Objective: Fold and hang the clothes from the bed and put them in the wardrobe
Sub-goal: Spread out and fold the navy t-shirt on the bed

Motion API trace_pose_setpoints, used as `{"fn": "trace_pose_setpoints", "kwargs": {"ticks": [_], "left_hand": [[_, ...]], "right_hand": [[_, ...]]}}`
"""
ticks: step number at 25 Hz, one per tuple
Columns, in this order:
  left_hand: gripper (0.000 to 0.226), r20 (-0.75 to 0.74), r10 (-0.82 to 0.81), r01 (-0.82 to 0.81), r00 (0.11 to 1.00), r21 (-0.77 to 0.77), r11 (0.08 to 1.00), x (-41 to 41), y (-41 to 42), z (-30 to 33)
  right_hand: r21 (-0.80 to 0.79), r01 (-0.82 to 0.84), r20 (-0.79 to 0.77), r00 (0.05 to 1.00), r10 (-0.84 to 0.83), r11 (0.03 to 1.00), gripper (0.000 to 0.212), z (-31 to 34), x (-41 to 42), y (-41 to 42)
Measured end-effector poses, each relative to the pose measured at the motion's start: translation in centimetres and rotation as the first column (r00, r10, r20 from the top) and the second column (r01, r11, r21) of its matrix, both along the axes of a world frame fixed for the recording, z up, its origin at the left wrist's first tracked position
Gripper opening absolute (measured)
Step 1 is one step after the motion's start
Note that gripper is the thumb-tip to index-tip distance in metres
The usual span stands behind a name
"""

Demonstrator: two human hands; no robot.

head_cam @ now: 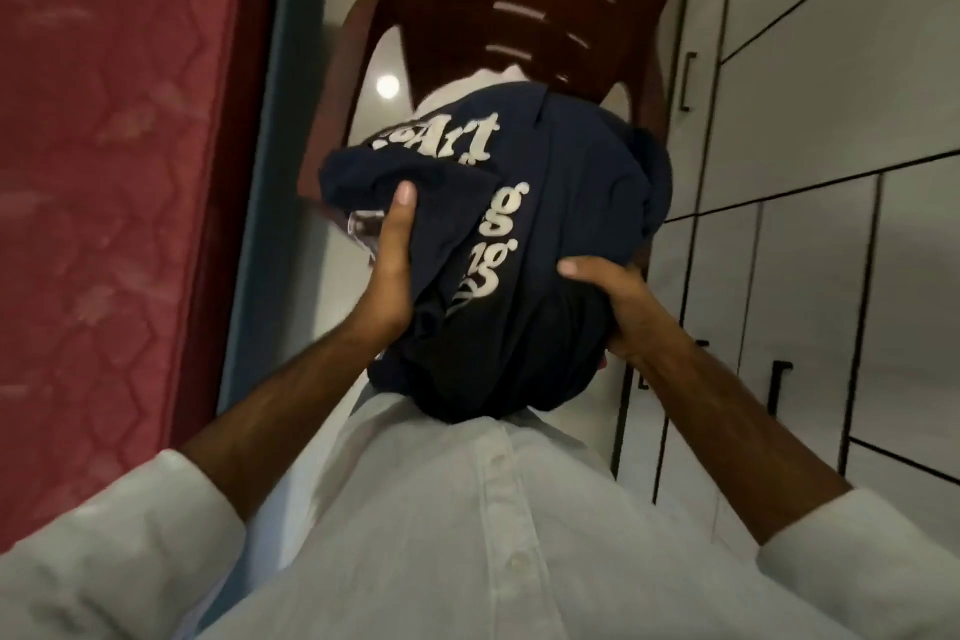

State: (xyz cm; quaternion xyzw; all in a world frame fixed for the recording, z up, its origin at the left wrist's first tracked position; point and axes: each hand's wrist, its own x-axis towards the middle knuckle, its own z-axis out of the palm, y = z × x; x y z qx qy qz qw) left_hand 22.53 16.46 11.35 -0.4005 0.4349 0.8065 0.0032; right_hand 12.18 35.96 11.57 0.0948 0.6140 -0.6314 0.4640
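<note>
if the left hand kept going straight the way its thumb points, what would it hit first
Probably the brown plastic chair, just beyond the navy t-shirt that the left hand already grips. Depth is unclear.

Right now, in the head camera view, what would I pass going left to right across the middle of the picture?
Red mattress → left hand → dark blue T-shirt with white lettering, held in both hands → right hand → white wardrobe doors.

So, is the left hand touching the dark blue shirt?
Touching. The head view shows the left hand gripping the dark blue shirt, thumb pressed on the cloth.
</note>
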Motion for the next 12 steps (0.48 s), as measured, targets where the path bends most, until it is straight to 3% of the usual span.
{"fn": "trace_pose_setpoints", "kwargs": {"ticks": [2, 4, 6, 9, 12], "left_hand": [[0.038, -0.069, 0.131, -0.131, 0.989, 0.009, 0.991, 3.0, 1.4, 0.2], [0.035, -0.065, 0.281, -0.283, 0.958, -0.024, 0.959, 6.4, 2.4, 0.0], [0.046, -0.066, 0.386, -0.388, 0.920, -0.018, 0.922, 10.0, 2.3, -0.8], [0.085, 0.013, 0.578, -0.578, 0.816, -0.019, 0.816, 16.9, 2.0, -2.4], [0.088, 0.005, 0.756, -0.756, 0.654, -0.027, 0.654, 23.7, 2.3, -2.7]], "right_hand": [[-0.006, -0.073, 0.022, 0.997, 0.074, 0.997, 0.062, -0.6, 1.6, -0.2], [-0.012, -0.155, 0.077, 0.985, 0.155, 0.988, 0.075, -1.4, 3.5, -0.8], [-0.017, -0.253, 0.116, 0.960, 0.253, 0.967, 0.081, -2.1, 5.2, -1.8], [-0.035, -0.438, 0.118, 0.891, 0.439, 0.898, 0.081, -2.8, 8.7, -5.0], [-0.021, -0.615, 0.116, 0.781, 0.613, 0.788, 0.083, -2.7, 13.9, -8.7]]}}
